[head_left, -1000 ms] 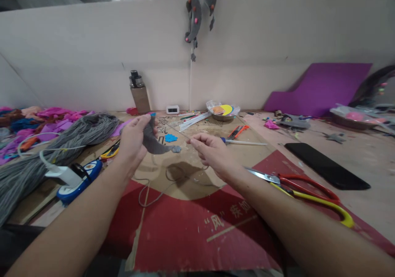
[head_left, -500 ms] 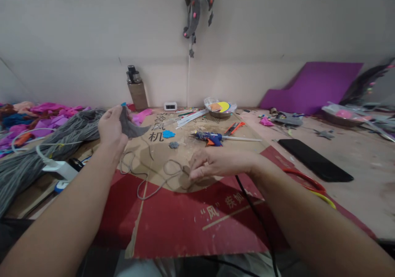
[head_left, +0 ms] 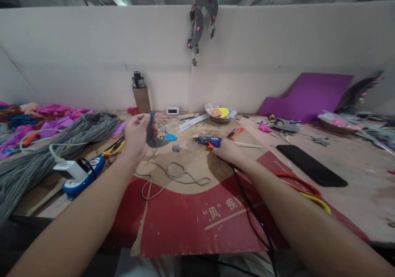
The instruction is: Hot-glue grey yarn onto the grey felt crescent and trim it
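Note:
Pinched in my left hand is a grey felt crescent, its tip pointing right; a bit of blue shows at its top. Grey cord lies in loose loops on the cardboard below. My right hand is closed around the blue and orange glue gun, which rests on the cardboard with its nozzle toward the left. A white glue stick sticks out at its back. Between the hands lie a small grey felt piece and a blue scalloped piece.
Scissors lie partly under my right forearm, beside a black phone. At left are a power strip, a yellow cutter and grey yarn. A black cable hangs over the front edge. A bowl stands at the back.
My right hand let go of the cord, which dropped onto the cardboard, and moved right and away from me onto the glue gun. My left hand still holds the crescent.

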Tool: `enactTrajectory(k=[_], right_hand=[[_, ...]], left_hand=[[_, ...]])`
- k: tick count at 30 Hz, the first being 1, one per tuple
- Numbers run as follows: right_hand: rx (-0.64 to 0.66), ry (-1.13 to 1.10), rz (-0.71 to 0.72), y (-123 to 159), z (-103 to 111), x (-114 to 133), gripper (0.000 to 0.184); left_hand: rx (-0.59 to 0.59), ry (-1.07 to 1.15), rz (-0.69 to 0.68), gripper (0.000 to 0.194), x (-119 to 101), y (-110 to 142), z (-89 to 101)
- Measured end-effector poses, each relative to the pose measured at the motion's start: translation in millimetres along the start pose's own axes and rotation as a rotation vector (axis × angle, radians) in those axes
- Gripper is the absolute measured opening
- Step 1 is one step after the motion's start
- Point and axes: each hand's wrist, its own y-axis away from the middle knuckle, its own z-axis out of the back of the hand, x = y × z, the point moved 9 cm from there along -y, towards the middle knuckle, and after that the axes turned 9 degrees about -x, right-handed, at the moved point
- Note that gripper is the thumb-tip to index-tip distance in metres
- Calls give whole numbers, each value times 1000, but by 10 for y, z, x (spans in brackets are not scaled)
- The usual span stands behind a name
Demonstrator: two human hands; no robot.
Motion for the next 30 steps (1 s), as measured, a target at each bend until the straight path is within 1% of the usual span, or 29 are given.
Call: enactTrajectory(k=[4,6,7,9,11,12,13,14,16,18,20,22,25,30], right_hand=[[-46,-203,-86,-57,37,-66,23],[-78,-299,-87,-52,92,-27,24],[-107,-390,-70,-33,132,28,23],[-178,-684,13,47,240,207,23],[-215,-1039,157,191,365,436,28],[-214,-1147,236,277,417,547,30],[-207,-1201,306,363,455,645,31],[-207,-1219,361,441,483,720,29],[-198,-1202,427,553,490,813,23],[-200,-1159,471,611,468,845,22],[-216,-1100,510,632,442,847,24],[-246,-1017,529,633,422,838,24],[-297,-895,521,628,422,823,23],[-347,-813,565,677,472,854,21]], left_hand=[[69,-11,63,17,91,83,-80],[78,-5,80,17,112,104,-97],[82,-1,84,18,116,114,-104],[87,4,90,20,122,137,-119],[84,2,105,21,138,164,-127],[83,-4,119,22,155,180,-131],[81,-10,131,22,172,197,-134],[77,-15,141,23,187,214,-136],[72,-19,157,25,215,247,-143],[69,-16,160,26,228,274,-154],[72,-16,162,25,232,297,-173],[71,-21,160,24,226,316,-186],[60,-36,168,26,219,345,-194],[67,-31,162,28,193,381,-211]])
